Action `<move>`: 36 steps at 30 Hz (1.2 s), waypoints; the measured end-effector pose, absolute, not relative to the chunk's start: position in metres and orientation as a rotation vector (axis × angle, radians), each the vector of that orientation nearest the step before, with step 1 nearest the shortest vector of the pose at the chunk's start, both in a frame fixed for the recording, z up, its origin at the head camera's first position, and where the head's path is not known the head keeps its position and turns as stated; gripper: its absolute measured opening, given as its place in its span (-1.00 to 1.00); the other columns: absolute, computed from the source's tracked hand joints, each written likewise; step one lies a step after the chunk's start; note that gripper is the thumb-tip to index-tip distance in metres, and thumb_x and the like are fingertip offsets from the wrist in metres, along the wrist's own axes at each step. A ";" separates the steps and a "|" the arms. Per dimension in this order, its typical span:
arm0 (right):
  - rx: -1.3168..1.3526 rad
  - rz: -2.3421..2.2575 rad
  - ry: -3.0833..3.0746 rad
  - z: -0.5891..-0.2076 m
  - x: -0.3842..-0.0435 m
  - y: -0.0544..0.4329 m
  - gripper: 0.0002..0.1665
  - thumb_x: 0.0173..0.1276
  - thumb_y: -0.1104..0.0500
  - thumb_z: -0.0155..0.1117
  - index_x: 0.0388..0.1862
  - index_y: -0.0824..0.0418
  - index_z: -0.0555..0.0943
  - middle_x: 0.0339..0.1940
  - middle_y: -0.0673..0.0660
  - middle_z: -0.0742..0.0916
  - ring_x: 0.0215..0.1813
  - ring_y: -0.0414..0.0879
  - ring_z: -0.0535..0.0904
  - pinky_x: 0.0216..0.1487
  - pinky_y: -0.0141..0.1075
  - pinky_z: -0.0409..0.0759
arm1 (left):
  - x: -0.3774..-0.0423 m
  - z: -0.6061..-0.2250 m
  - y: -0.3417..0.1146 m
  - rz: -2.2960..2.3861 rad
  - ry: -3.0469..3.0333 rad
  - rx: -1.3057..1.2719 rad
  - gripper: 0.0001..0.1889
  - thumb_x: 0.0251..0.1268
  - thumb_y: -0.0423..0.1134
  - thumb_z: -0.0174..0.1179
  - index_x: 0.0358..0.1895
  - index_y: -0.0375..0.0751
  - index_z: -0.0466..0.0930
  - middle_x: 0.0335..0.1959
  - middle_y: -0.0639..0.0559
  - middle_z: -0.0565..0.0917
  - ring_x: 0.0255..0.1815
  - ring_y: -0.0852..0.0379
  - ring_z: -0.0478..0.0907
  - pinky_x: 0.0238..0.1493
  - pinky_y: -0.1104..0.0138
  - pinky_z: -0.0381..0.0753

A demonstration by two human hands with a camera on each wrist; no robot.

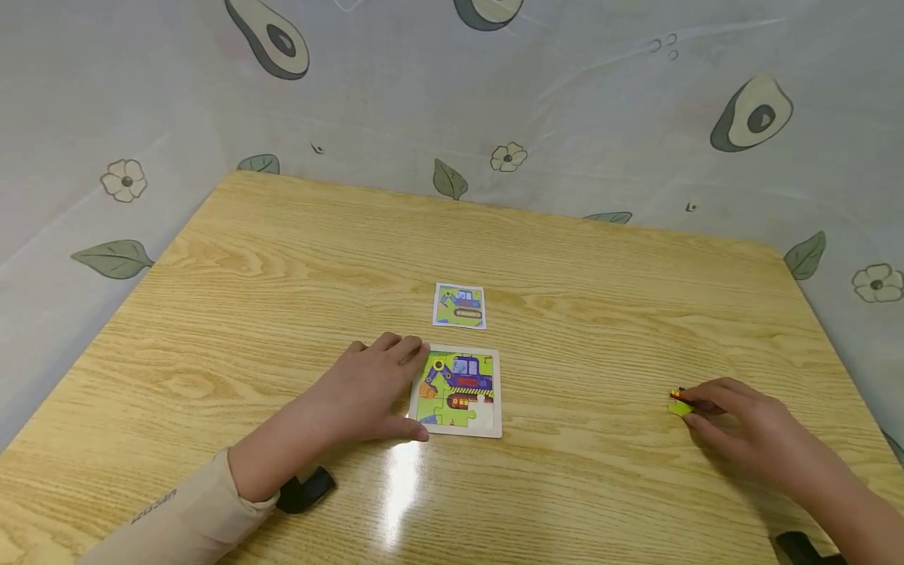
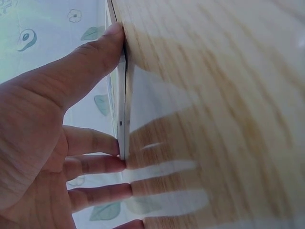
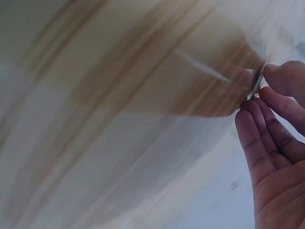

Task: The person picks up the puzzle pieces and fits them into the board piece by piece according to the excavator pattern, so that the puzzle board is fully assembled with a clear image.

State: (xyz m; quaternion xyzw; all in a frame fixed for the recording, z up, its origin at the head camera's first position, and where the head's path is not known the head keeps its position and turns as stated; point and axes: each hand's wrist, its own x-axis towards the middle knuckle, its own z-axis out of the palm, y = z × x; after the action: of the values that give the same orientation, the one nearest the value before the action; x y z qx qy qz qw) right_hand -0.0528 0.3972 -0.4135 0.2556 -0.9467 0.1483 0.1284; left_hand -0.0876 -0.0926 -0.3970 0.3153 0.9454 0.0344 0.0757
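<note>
A square jigsaw puzzle in a pale frame [image 1: 497, 392] lies on the table, showing a blue and yellow excavator on green. Its lower right part is bare white, with no piece in it. Along the frame's left side is my left hand [image 1: 370, 388], fingers spread, the thumb by the near corner. In the left wrist view, the thumb [image 2: 97, 57] and fingertips touch the frame's thin edge. Well to the right, my right hand [image 1: 749, 424] pinches a small green, red and yellow puzzle piece [image 1: 680, 407] close over the table; the right wrist view shows it edge-on between thumb and fingers.
A small square picture card [image 1: 459, 306] with the same excavator lies just beyond the puzzle. The wood-grain table [image 1: 600, 314] meets a pale cloth [image 1: 395, 94] printed with avocados, leaves and flowers at the back and sides. Black wrist straps [image 1: 306, 490] show near both forearms.
</note>
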 end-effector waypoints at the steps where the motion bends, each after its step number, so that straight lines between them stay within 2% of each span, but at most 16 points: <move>1: 0.762 0.439 -2.744 -0.414 -0.054 0.392 -0.52 -0.03 0.42 0.65 -0.09 0.14 0.76 -0.20 0.02 0.75 -0.19 -0.57 0.60 -0.22 -0.73 0.46 | -0.088 -0.397 -0.093 0.105 2.835 0.948 0.14 0.13 0.49 0.34 0.61 -0.27 0.28 0.57 -0.10 0.40 0.53 -0.18 0.38 0.27 -0.21 0.56; 7: 0.860 0.440 -2.724 -0.406 -0.055 0.348 -0.46 -0.03 0.42 0.64 -0.03 0.09 0.76 -0.11 -0.05 0.74 -0.13 -0.38 0.69 -0.16 -0.70 0.52 | -0.088 -0.397 -0.093 0.097 2.844 0.952 0.15 0.11 0.50 0.35 0.60 -0.27 0.30 0.55 -0.09 0.41 0.51 -0.18 0.39 0.25 -0.20 0.58; 10: 0.897 0.430 -2.714 -0.400 -0.053 0.325 -0.46 -0.02 0.41 0.65 -0.02 0.07 0.76 -0.08 -0.07 0.74 -0.13 -0.23 0.72 -0.17 -0.58 0.61 | -0.088 -0.396 -0.093 0.094 2.845 0.956 0.15 0.11 0.50 0.35 0.59 -0.27 0.30 0.55 -0.08 0.41 0.51 -0.17 0.40 0.24 -0.19 0.58; 13: 0.931 0.437 -2.719 -0.393 -0.052 0.304 -0.48 0.01 0.39 0.64 -0.02 0.07 0.76 -0.06 -0.08 0.73 -0.13 -0.17 0.72 -0.20 -0.44 0.69 | -0.089 -0.395 -0.093 0.094 2.846 0.960 0.15 0.11 0.50 0.34 0.60 -0.27 0.29 0.55 -0.09 0.41 0.51 -0.18 0.40 0.24 -0.19 0.58; 16: 0.964 0.417 -2.729 -0.387 -0.052 0.285 -0.52 0.07 0.35 0.64 -0.02 0.04 0.75 -0.05 -0.09 0.72 -0.12 -0.18 0.70 -0.23 -0.38 0.70 | -0.089 -0.395 -0.094 0.091 2.847 0.949 0.15 0.11 0.50 0.35 0.60 -0.27 0.29 0.55 -0.09 0.41 0.51 -0.17 0.39 0.25 -0.19 0.58; 22: 1.042 0.426 -2.742 -0.384 -0.049 0.258 -0.61 0.16 0.30 0.61 -0.05 -0.01 0.75 -0.06 -0.16 0.71 -0.09 -0.25 0.67 -0.19 -0.44 0.68 | -0.088 -0.396 -0.093 0.106 2.830 0.934 0.16 0.11 0.50 0.34 0.61 -0.26 0.27 0.57 -0.09 0.39 0.53 -0.18 0.37 0.28 -0.20 0.56; 29: 1.066 0.530 -2.889 -0.382 -0.051 0.229 -0.79 0.39 0.16 0.46 -0.02 0.03 0.75 -0.04 -0.15 0.72 -0.05 -0.30 0.65 -0.08 -0.36 0.72 | -0.087 -0.397 -0.092 0.113 2.848 0.933 0.16 0.09 0.49 0.37 0.60 -0.26 0.29 0.53 -0.09 0.42 0.50 -0.17 0.40 0.26 -0.20 0.58; 36: 1.073 0.665 -3.023 -0.380 -0.056 0.201 -0.78 0.49 0.11 0.37 0.06 0.04 0.76 0.01 -0.12 0.72 0.00 -0.29 0.65 -0.01 -0.33 0.72 | -0.087 -0.396 -0.093 0.122 2.839 0.934 0.16 0.09 0.49 0.36 0.60 -0.27 0.29 0.53 -0.10 0.42 0.51 -0.18 0.39 0.29 -0.22 0.56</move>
State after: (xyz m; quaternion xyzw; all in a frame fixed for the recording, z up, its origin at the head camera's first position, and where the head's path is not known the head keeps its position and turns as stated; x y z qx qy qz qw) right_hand -0.0558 0.2010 -0.3797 0.3267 -0.9208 0.2024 -0.0672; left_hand -0.0868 -0.0929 -0.3956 0.3112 0.9465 0.0406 0.0753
